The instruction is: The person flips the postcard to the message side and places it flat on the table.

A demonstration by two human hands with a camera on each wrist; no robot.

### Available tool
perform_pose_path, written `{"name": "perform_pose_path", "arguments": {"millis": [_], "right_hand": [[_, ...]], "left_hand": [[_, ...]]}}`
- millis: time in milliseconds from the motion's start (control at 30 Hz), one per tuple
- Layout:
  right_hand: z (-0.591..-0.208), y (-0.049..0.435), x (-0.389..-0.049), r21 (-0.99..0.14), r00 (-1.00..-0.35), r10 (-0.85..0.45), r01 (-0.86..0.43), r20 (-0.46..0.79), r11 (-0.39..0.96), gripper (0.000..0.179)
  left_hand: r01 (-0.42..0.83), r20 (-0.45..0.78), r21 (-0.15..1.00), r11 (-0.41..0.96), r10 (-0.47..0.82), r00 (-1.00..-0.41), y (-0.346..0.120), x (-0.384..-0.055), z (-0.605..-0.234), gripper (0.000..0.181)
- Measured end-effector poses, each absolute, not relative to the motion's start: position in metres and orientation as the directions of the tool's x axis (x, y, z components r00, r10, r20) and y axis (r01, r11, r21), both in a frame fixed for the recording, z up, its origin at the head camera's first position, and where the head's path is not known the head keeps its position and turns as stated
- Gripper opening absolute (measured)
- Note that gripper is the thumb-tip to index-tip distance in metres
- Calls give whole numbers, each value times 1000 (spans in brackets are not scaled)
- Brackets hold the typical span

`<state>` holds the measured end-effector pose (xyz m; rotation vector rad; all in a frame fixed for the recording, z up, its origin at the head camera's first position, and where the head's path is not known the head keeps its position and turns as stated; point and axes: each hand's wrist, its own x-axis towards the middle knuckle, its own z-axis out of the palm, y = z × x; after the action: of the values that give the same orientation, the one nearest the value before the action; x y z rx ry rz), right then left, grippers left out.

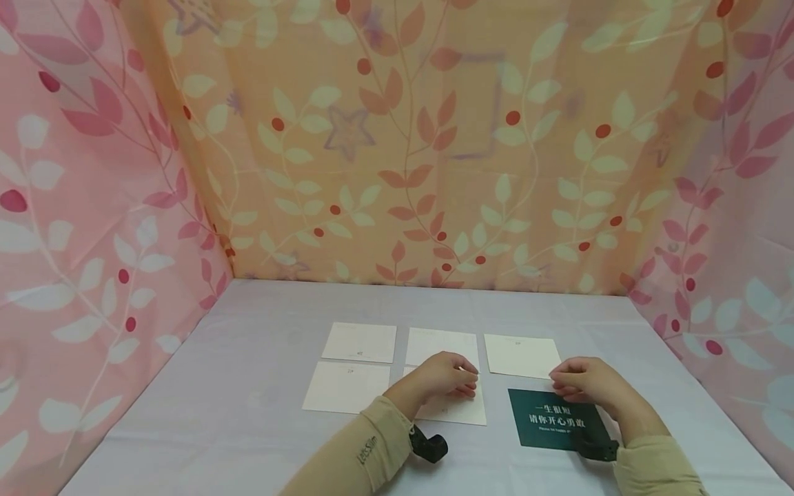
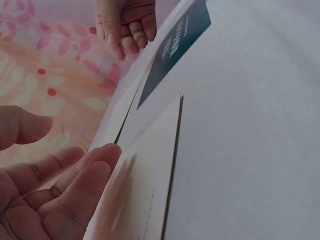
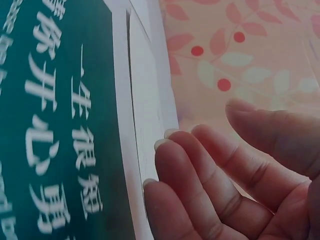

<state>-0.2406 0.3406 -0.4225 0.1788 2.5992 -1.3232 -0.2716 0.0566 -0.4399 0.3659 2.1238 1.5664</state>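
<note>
My left hand (image 1: 443, 375) hovers over the lower middle white card (image 1: 455, 411), its fingers loosely bent and holding nothing. In the left wrist view a blurred reflection or shadow of the fingers shows on that card. The right hand (image 1: 586, 381) is above the upper right corner of a dark green card (image 1: 527, 427) with white Chinese lettering. Its fingers (image 3: 180, 165) are relaxed, thumb apart, with nothing between them. Just beyond lies a cream card (image 1: 517, 355); whether the fingertips touch it, I cannot tell.
More white cards lie in two rows: one upper left (image 1: 360, 341), one upper middle (image 1: 440, 339), one lower left (image 1: 344, 387). All are on a white-covered table (image 1: 205, 413). Leaf-patterned cloth (image 1: 397, 138) walls it at the back and both sides.
</note>
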Motion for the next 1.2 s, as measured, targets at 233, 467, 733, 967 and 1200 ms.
{"name": "perform_pose_path", "arguments": {"millis": [233, 467, 733, 967, 1200], "right_hand": [[-425, 359, -236, -762, -963, 58, 243, -261, 601, 34], [-424, 374, -232, -763, -954, 74, 278, -290, 584, 35], [-426, 385, -227, -746, -944, 113, 316, -311, 586, 35], [-432, 395, -224, -746, -929, 157, 363, -335, 559, 38], [-435, 400, -222, -782, -912, 179, 409, -369, 471, 43]], "left_hand": [[-109, -252, 947, 301, 491, -834, 74, -263, -446, 14], [-103, -247, 951, 291, 516, -820, 82, -256, -444, 17], [-140, -250, 961, 240, 530, -810, 86, -257, -444, 17], [-170, -256, 964, 202, 556, -791, 87, -256, -442, 21], [-239, -286, 958, 157, 525, -802, 88, -252, -439, 19]]}}
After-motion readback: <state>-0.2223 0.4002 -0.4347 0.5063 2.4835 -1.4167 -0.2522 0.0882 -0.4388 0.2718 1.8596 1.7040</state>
